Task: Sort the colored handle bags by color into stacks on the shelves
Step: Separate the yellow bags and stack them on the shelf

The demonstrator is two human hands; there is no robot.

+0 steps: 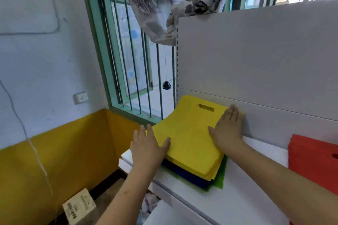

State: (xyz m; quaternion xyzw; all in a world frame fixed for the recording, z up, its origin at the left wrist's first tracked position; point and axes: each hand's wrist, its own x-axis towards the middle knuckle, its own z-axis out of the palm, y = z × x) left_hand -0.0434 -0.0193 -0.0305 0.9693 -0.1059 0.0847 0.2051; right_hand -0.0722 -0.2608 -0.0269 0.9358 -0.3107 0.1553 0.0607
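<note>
Both forearms reach forward, left hand [148,149] and right hand [227,129] flat, fingers straight, on yellow bags [190,133].

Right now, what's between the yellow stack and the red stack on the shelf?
Head view: only bare white shelf lies between the yellow bags and the red bags, crossed by the right forearm.

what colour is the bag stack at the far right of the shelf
Red-orange: the stack of bags at the right edge of the head view, lying on the white shelf.
</note>
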